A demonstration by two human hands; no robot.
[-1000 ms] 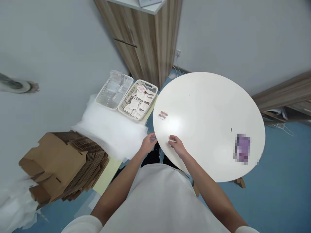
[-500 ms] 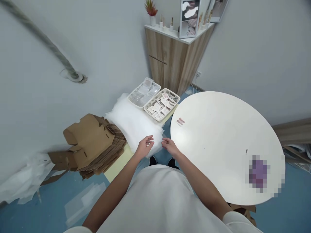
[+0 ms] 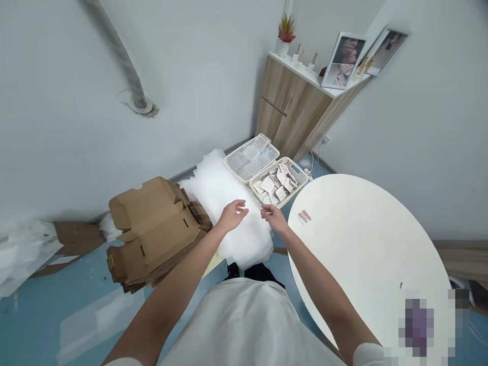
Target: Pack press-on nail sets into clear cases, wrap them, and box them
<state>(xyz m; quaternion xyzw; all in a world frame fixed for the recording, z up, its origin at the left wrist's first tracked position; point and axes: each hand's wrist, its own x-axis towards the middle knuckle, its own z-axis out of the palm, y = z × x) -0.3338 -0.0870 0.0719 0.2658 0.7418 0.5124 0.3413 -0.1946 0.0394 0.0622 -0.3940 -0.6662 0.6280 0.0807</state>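
Observation:
My left hand (image 3: pixel 233 214) hovers over a stack of white translucent foam sheets (image 3: pixel 213 185), its fingers curved and apart with nothing in them. Facing it, my right hand (image 3: pixel 274 217) hangs above the stack's right edge, also open and without anything in its grasp. Just beyond my right hand, a white basket (image 3: pixel 252 192) holds several small printed cards or packets. Behind it, another white basket (image 3: pixel 227 161) contains clear plastic packs. To the left lies a pile of flattened brown cardboard boxes (image 3: pixel 158 223).
At the right stands a white round table (image 3: pixel 354 244) with a small card of press-on nails (image 3: pixel 304 217) near its edge and a blurred purple patch. A wood-grain cabinet (image 3: pixel 290 107) bears picture frames and a potted plant (image 3: pixel 285 33). White plastic (image 3: pixel 26 249) lies far left.
My view has swung left and I stand nearer the foam sheets and cardboard. Both hands stay raised and apart, now farther over the foam stack.

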